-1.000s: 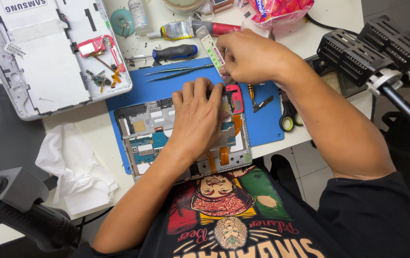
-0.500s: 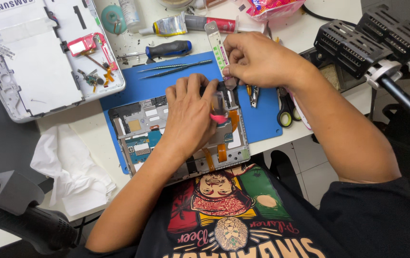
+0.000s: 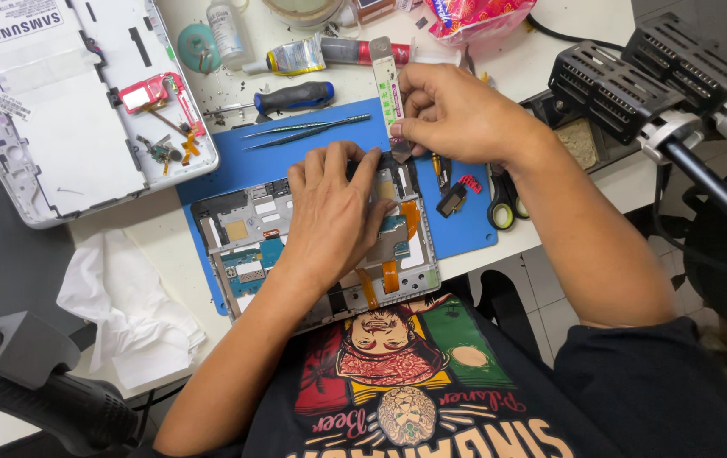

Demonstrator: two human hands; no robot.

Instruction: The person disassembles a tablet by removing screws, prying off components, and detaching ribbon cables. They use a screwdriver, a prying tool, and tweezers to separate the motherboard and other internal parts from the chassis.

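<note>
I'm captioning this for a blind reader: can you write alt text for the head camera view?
A person's left hand presses flat on an opened tablet lying on a blue mat, while the right hand pinches a small flat tool at its top edge. Tweezers, a screwdriver and scissors lie nearby.

Both bare hands meeting near the centre of the frame, seen from above.

The left hand (image 3: 334, 212) lies palm down at mid-frame, fingers spread and pointing toward the upper edge, its forearm running down to the lower left. The right hand (image 3: 456, 114) sits just above and to the right, knuckles up, fingers curled and thumb and forefinger pinched together at its lower left; its forearm slants down toward the lower right, ending in a dark sleeve.
</note>
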